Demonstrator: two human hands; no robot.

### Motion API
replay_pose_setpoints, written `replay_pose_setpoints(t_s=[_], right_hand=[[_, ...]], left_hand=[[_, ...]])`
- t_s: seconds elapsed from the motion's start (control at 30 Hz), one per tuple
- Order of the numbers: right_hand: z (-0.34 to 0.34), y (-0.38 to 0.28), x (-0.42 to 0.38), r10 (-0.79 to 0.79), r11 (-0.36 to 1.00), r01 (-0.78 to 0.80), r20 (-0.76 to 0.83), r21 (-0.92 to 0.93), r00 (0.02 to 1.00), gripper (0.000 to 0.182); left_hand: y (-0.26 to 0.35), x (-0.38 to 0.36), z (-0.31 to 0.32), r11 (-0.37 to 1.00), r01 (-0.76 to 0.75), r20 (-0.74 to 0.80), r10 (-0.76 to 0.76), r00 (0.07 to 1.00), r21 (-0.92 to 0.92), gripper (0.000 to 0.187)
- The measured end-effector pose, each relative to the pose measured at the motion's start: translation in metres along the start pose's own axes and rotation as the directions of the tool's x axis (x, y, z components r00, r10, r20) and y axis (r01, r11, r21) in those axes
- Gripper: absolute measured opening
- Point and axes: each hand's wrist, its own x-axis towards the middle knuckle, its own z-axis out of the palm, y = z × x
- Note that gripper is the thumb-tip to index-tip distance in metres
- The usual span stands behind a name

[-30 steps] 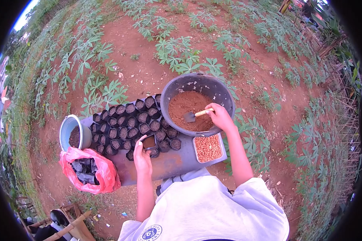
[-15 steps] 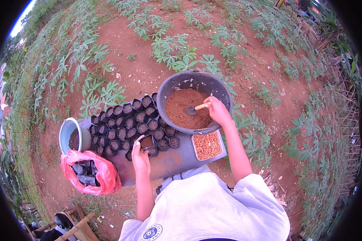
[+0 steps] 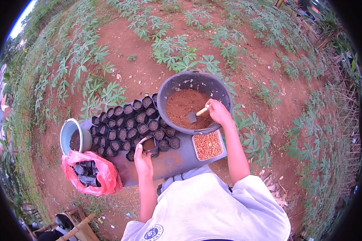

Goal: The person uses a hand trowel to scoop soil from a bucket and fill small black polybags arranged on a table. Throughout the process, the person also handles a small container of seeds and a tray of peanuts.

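Observation:
My right hand (image 3: 219,112) grips the light wooden handle of a small trowel (image 3: 192,117). The trowel's grey blade rests at the reddish-brown soil (image 3: 182,103) inside a large black tub (image 3: 163,86). My left hand (image 3: 143,161) is curled around the side of a black planting bag (image 3: 149,144), whose opening shows brown soil. Rows of small soil-filled black bags (image 3: 128,109) stand close together just beyond that hand. Below the tub, a square container of tan seeds or nuts (image 3: 207,146) sits near my right forearm.
A grey table (image 3: 169,162) bears these things. At its left end are a pale blue bucket (image 3: 84,138) with dark soil and a pink plastic bag (image 3: 110,176) of folded black bags. Leafy plants (image 3: 177,52) grow in red ground around it. A bamboo frame (image 3: 76,227) is at lower left.
The trowel has shifted slightly right and down in the tub, its blade angled differently. My left hand and the held planting bag have moved slightly right.

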Motion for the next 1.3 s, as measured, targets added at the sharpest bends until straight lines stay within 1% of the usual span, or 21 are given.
replay_pose_setpoints(t_s=[0.1,0.13,0.27,0.33,0.4,0.47,0.53,0.6,0.67,0.73,0.8,0.83,0.93,1.07,1.13,1.17,1.27,1.3], right_hand=[[0.002,0.002,0.0,0.01,1.0,-0.01,-0.004,-0.001,1.0,0.013],[0.001,0.0,0.001,-0.001,1.0,0.001,-0.005,-0.003,1.0,0.013],[0.001,0.001,0.002,0.031,0.999,-0.032,0.021,0.029,0.999,0.011],[0.004,0.008,0.001,-0.033,0.995,0.034,-0.017,0.089,0.999,0.01],[0.004,0.009,-0.002,-0.02,0.996,0.021,-0.01,0.092,1.0,0.009],[0.001,0.002,0.005,-0.027,0.995,0.028,-0.013,0.099,1.0,0.009],[0.0,0.002,0.004,0.039,0.993,-0.039,0.001,0.116,0.999,0.009],[-0.001,0.004,0.004,0.04,0.992,-0.041,0.015,0.122,0.999,0.01],[-0.002,0.0,0.003,0.068,0.986,-0.068,0.008,0.152,0.998,0.01],[-0.004,0.0,0.006,0.017,0.993,-0.018,0.009,0.114,1.0,0.011],[-0.004,0.001,0.008,0.116,0.981,-0.125,0.067,0.145,0.991,0.011],[0.002,0.008,0.011,0.12,0.969,-0.13,0.065,0.208,0.991,0.011],[0.004,0.018,0.013,0.109,0.96,-0.121,0.06,0.253,0.992,0.011],[0.003,0.02,0.017,0.123,0.959,-0.132,0.054,0.251,0.991,0.01],[0.003,0.019,0.015,0.151,0.899,-0.17,0.08,0.404,0.985,0.009],[0.003,0.02,0.014,0.153,0.897,-0.173,0.082,0.406,0.985,0.009],[-0.001,0.021,0.015,0.108,0.885,-0.116,0.043,0.45,0.993,0.008],[-0.005,0.019,0.015,0.128,0.85,-0.136,0.051,0.509,0.99,0.008]], left_hand=[[0.001,0.0,0.0,1.0,-0.015,0.042,0.014,0.999,0.021,0.037],[0.004,0.0,0.001,1.0,-0.025,0.041,0.024,0.999,0.016,0.037],[0.01,0.002,0.0,0.999,-0.041,0.013,0.041,0.999,-0.006,0.037],[0.01,0.001,-0.003,0.999,-0.033,0.002,0.033,0.999,-0.01,0.038],[0.013,0.002,-0.001,0.998,-0.069,0.034,0.069,0.997,-0.005,0.038],[0.017,0.001,-0.001,0.996,-0.089,0.026,0.089,0.996,-0.001,0.038],[0.015,0.0,-0.004,0.995,-0.095,-0.001,0.095,0.996,-0.018,0.04],[0.013,0.002,-0.006,0.997,-0.075,0.014,0.075,0.997,-0.015,0.04],[0.012,0.003,-0.003,0.997,-0.073,-0.006,0.073,0.997,-0.003,0.039],[0.015,0.002,-0.001,0.997,-0.077,-0.006,0.077,0.997,-0.007,0.039],[0.018,0.002,0.003,0.996,-0.084,-0.007,0.084,0.996,-0.007,0.039],[0.019,0.002,0.005,0.996,-0.087,-0.022,0.087,0.996,-0.017,0.039],[0.017,0.006,0.006,0.997,-0.073,-0.022,0.072,0.997,-0.019,0.039],[0.022,0.009,0.01,0.999,-0.048,0.015,0.048,0.999,0.009,0.039],[0.021,0.012,0.013,0.999,-0.045,0.028,0.044,0.999,0.015,0.039],[0.02,0.013,0.015,0.999,-0.04,0.04,0.04,0.998,0.022,0.039],[0.026,0.012,0.031,0.999,-0.043,0.055,0.041,0.998,0.033,0.038],[0.028,0.013,0.037,0.998,-0.055,0.049,0.053,0.997,0.036,0.038]])
